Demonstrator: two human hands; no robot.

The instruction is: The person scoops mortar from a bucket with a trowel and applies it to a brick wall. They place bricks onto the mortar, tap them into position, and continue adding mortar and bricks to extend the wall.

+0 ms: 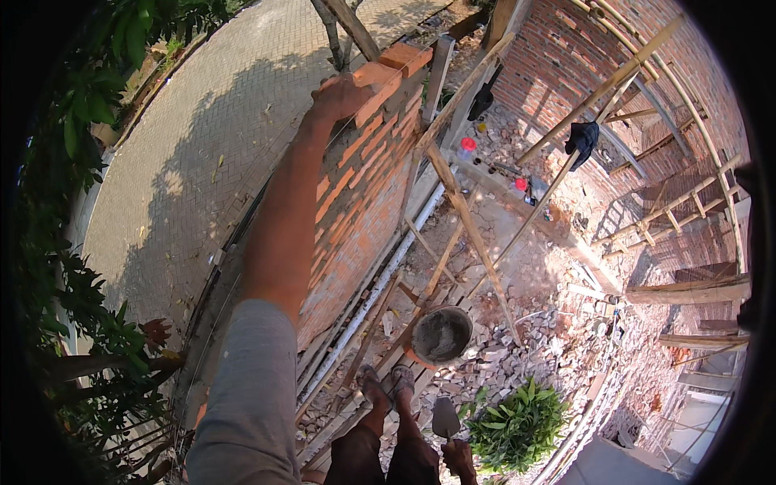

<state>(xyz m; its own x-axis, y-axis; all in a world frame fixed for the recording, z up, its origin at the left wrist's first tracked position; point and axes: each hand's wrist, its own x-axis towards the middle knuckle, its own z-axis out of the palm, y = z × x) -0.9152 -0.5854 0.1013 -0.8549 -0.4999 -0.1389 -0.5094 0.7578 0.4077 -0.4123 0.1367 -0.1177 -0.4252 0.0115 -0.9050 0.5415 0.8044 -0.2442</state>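
Observation:
My left arm reaches out over a red brick wall (356,182) with grey mortar in its joints. At the top of the wall, my left hand (338,99) grips the end of an orange brick (375,74). Another brick (406,56) lies just beyond it along the top course. A thin string (394,78) runs close along these bricks. Low in the view, my right hand (459,459) is closed round the handle of a trowel (445,418), its blade pointing up in the picture. A bucket (415,354) of grey mortar (442,336) stands in front of my feet.
I stand on narrow planks (349,427) beside the wall. Bamboo and wooden poles (469,214) slant across the right side. Broken rubble (501,356) and a leafy green plant (521,424) lie below. Left of the wall runs a paved road (194,153).

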